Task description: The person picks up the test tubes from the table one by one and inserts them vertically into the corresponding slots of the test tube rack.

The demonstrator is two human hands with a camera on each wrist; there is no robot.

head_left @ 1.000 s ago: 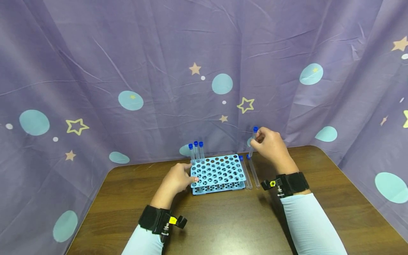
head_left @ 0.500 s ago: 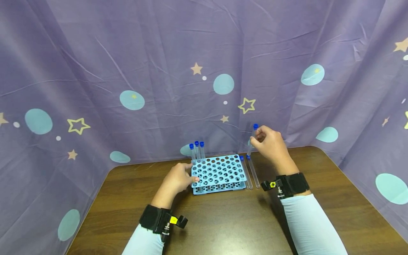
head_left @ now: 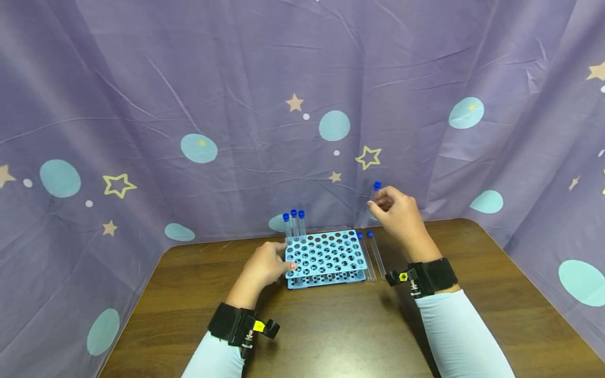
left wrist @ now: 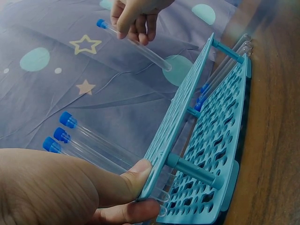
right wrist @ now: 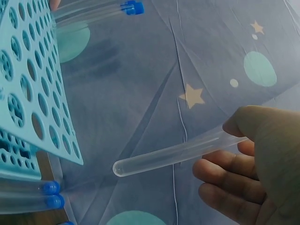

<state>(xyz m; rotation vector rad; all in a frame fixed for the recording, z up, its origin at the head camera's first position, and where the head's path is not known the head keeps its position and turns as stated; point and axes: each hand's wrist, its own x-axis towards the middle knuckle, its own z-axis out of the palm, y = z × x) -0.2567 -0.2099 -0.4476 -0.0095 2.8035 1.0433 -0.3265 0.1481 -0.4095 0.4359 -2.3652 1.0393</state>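
— So which step is in hand?
— A capped tube (head_left: 375, 197) is pinched in the right hand (head_left: 399, 215), raised above the tabletop (head_left: 331, 325), right of the rack (head_left: 325, 255). Probably a carry to an open hole.
— And the left hand (head_left: 262, 268)?
— Its fingers (left wrist: 140, 171) are clamped on the rack's edge. Next, the tube must be uprighted and aligned.

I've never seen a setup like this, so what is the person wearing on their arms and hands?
Both hands, left hand and right hand, are bare. Long pale blue sleeves reach the wrists. Each wrist carries a black strap holding a small black device with a yellow mark.
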